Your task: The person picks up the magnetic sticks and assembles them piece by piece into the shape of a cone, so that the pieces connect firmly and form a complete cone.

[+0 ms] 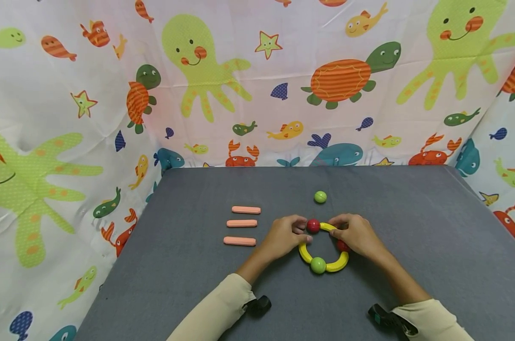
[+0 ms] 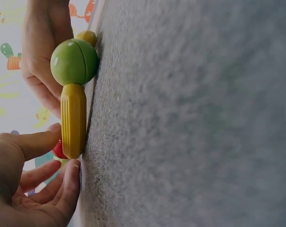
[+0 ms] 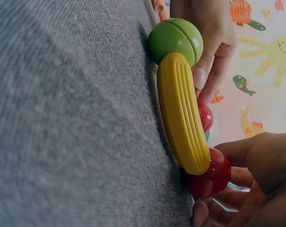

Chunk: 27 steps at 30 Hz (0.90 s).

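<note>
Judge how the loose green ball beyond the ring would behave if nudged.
The loose green ball would likely roll readily: it is round, with nothing touching its sides on the gray surface. The ring holds a similar green ball, glossy and undented in the wrist views, so this one is probably slick and stiff.

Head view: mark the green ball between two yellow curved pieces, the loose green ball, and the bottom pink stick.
Lower green ball (image 1: 318, 265): head view, middle of its surface.
Loose green ball (image 1: 320, 197): head view, its middle.
Bottom pink stick (image 1: 239, 241): head view, mid-length.
</note>
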{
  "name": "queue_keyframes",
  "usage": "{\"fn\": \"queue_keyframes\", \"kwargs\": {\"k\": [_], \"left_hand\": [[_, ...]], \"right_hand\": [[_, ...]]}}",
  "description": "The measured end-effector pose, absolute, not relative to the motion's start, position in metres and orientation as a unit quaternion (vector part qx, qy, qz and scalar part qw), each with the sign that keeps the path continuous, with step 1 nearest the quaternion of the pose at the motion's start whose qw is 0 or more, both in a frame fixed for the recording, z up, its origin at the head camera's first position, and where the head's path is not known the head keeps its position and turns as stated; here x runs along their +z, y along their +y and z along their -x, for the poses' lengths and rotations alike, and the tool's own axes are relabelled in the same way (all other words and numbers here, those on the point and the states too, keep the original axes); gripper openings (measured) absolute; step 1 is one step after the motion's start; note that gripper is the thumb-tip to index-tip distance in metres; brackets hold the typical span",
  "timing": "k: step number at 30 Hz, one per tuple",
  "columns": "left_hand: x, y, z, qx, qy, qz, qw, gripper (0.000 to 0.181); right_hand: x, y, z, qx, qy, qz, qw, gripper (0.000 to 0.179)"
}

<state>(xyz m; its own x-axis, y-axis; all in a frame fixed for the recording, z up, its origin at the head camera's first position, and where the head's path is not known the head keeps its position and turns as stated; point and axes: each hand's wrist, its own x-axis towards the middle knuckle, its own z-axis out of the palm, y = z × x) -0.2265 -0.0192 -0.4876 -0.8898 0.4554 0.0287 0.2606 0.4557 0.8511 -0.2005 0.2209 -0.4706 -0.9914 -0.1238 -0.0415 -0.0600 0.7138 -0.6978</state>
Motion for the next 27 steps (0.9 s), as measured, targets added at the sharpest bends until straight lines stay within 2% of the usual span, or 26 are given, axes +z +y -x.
{"fn": "queue_keyframes", "kwargs": {"k": [16,27], "left_hand": [[-0.479,-0.024,0.209,0.445,0.876,-0.155,0.105,0.049],[-0.474,-0.015,0.211,0.442,0.883,-0.14,0.07,0.044]], "right_hand": [[-0.473,0.221,0.2,-0.379,0.923,0.05,0.031,0.021],[-0.472,0.22,0.198,-0.379,0.923,0.05,0.032,0.022]]}}
